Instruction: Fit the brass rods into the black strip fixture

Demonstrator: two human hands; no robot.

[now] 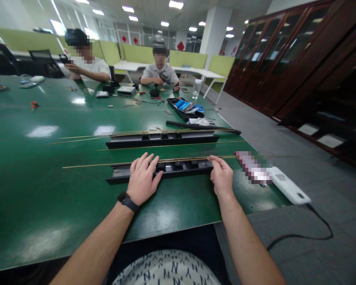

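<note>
One black channel (pixel 184 173) lies at frame centre: left hand (pixel 142 176) spread flat across it, apparently as a brace; right hand (pixel 222 174) pinching thin rods (pixel 180 160), likely for control.

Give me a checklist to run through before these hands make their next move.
1. Left hand on the near black housing: ok, it lies across it with fingers spread.
2. Right hand at the gold rods: ok, thumb and fingertips are closed on them by the housing's right end.
3. Rods within the housing's length: not ok, one sticks out past its left end.
4. Rods fastened to the housing: cannot tell from this view.
5. Far black housing apart from both hands: ok, it lies beyond them.
</note>
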